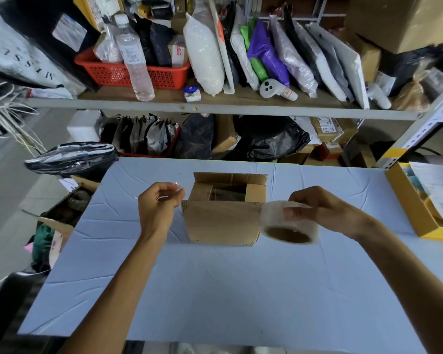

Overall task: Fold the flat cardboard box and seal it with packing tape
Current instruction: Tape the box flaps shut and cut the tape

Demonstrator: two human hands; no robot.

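While the left hand (159,208) was raised just left of the cardboard box (223,221), its thumb and fingers were curled in a pinch on the free end of tape (175,184). The right hand (322,210) was closed round the tape roll (289,223), held just right of the box and blurred. A clear strip appeared to be drawn between the two hands across the box's near side, though its line could hardly be traced.

The box was stood on the pale blue table (215,290) between the hands, erected, with its top open, the far flap upright and the side flaps turned partly inward. Tape could be made out inside on its bottom.

Risks, as judged: the unsupported strip could be twisted or stuck to itself if tension were lost. It could be laid askew, because the top flaps were not yet closed. The light box could be dragged along the cloth, since it was steadied by neither hand.

Legible writing: spaced capitals reading roughly "MISSLE" were seen on the bag (18,54) at upper left. The labels on the bottle (134,57) and the white controller (276,89) were too small to be read.
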